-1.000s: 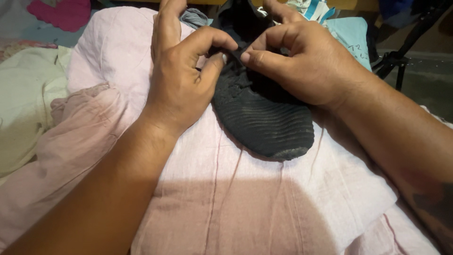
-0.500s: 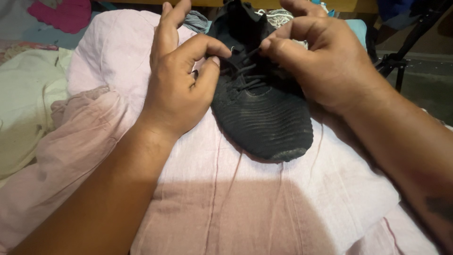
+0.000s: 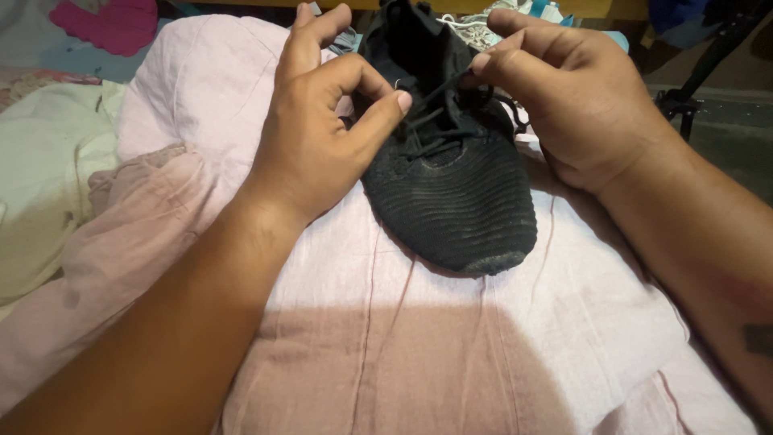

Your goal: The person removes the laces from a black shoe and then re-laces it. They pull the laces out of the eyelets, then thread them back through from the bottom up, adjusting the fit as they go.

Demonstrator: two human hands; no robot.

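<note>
A black knit shoe (image 3: pixel 451 177) lies toe toward me on a pale pink cloth (image 3: pixel 451 338). My left hand (image 3: pixel 318 137) is at the shoe's left side, thumb and forefinger pinched on a black lace (image 3: pixel 427 109) over the lacing. My right hand (image 3: pixel 576 97) is at the shoe's right side, its thumb and forefinger pinched on the other end of the lace near the collar. The lace runs taut between the two hands. The shoe's heel is cut off by the top edge of the view.
Cream and pink fabrics (image 3: pixel 48 185) are bunched at the left. A bright pink item (image 3: pixel 109 22) lies at the top left. Black stand legs (image 3: pixel 692 89) rise over a grey floor at the top right. A light shoe (image 3: pixel 475 28) shows behind the black one.
Both hands have drawn apart and slightly upward, pulling the lace out to either side. The shoe has stayed in place on the cloth.
</note>
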